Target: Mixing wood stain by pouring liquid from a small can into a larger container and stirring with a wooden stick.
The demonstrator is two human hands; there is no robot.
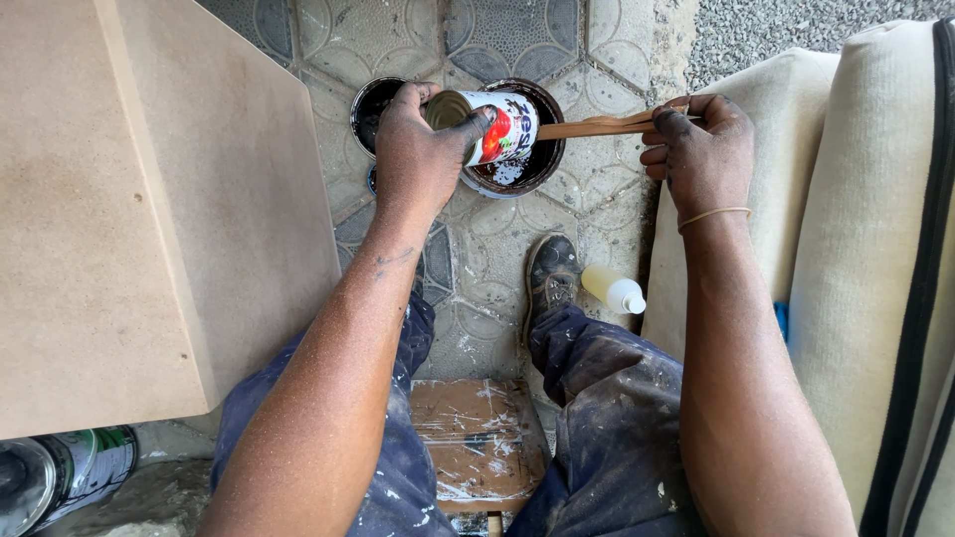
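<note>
My left hand [418,149] grips a small labelled tin can [492,124], tipped on its side over a round dark bowl [542,164] holding dark liquid on the tiled floor. A thin wooden stick [597,126] is held in my right hand [701,149], and its far end reaches to the can's mouth above the bowl. A second dark round container [370,104] sits just left of the bowl, partly hidden behind my left hand.
A large tan board [149,199] leans at the left. Cream cushions [875,249] stand at the right. A small pale plastic bottle [615,289] lies by my shoe [550,273]. A metal can [60,472] lies at bottom left. I sit on a paint-stained wooden block [477,443].
</note>
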